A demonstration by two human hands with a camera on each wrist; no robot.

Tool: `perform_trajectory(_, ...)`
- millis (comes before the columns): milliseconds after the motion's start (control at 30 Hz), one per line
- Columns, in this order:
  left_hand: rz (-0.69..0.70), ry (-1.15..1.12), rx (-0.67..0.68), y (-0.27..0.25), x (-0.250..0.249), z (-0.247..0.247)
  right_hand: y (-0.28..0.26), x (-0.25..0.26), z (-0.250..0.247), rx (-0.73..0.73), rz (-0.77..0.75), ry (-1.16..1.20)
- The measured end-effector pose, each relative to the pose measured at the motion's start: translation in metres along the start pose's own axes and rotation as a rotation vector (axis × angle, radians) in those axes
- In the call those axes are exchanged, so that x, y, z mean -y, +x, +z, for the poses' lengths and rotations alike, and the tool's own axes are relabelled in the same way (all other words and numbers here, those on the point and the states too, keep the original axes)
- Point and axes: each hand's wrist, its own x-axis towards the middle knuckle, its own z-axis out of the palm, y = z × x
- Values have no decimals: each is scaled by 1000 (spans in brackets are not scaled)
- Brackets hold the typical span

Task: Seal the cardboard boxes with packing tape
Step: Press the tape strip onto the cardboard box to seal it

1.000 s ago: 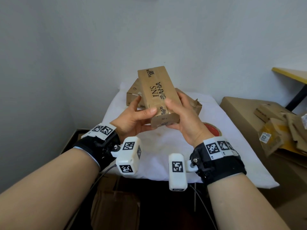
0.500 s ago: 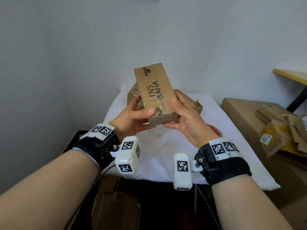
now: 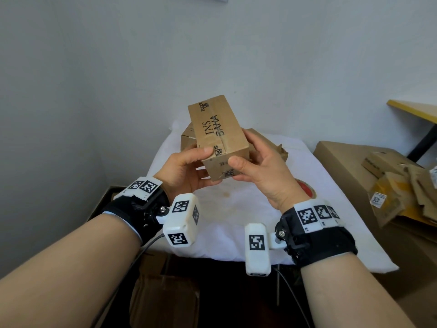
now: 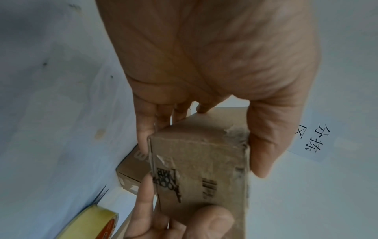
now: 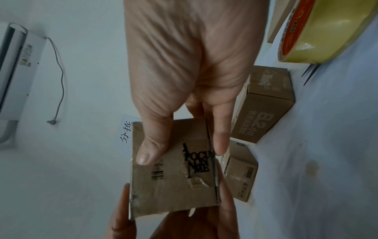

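A small brown cardboard box (image 3: pixel 220 133) with black lettering is held up in the air above the table, clear tape running along its top seam. My left hand (image 3: pixel 186 169) grips its near left corner, thumb on top and fingers under it. My right hand (image 3: pixel 257 166) grips the near right side, thumb pressed on the end face (image 5: pixel 174 174). In the left wrist view the box's end (image 4: pixel 200 165) sits between thumb and fingers. A roll of yellowish packing tape (image 3: pixel 306 189) with a red core lies on the table behind my right wrist, also in the right wrist view (image 5: pixel 319 30).
A white-covered table (image 3: pixel 236 209) carries other small brown boxes (image 5: pixel 263 105) at its far end by the wall. A large cardboard carton (image 3: pixel 350 166) with scraps stands to the right. A yellow-edged table (image 3: pixel 416 110) is at far right. Dark boxes sit below at left.
The box has turned slightly in my hands, its far end swinging left. My right thumb has moved onto the near end face. Both hands keep hold of it.
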Motion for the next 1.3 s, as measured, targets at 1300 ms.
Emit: perform_trajectory(1300, -69, 70, -11, 2, 0, 8, -1, 16, 10, -147, 57, -111)
